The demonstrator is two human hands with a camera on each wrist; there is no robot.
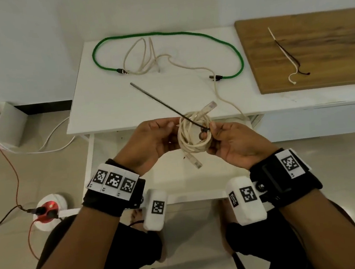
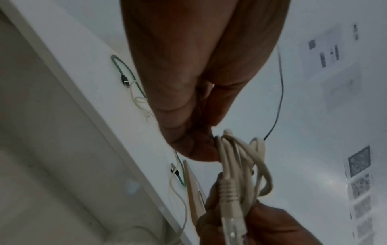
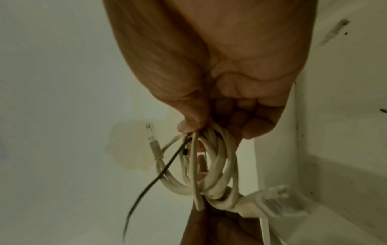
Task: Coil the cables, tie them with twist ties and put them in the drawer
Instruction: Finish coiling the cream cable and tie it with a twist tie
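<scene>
In the head view a coiled beige network cable [image 1: 191, 136] hangs between my two hands, above the open white drawer [image 1: 179, 188]. My left hand [image 1: 172, 127] pinches the coil's left side. On the right side my right hand [image 1: 210, 131] grips the strands, thumb on the head of a black tie [image 1: 157, 100] whose long tail sticks up to the left. The left wrist view shows my left hand [image 2: 209, 144] pinching the coil [image 2: 240, 157], with the tie [image 2: 280, 82] behind. The right wrist view shows my right hand [image 3: 209, 132], the coil [image 3: 217, 165] and the tie [image 3: 163, 169].
A green cable [image 1: 161, 34] and a loose beige cable [image 1: 142, 57] lie spread on the white table [image 1: 107, 102]. A wooden board [image 1: 328, 52] at the right holds a white and a dark twist tie [image 1: 284, 50]. A red power strip [image 1: 48, 210] and wires lie on the floor at left.
</scene>
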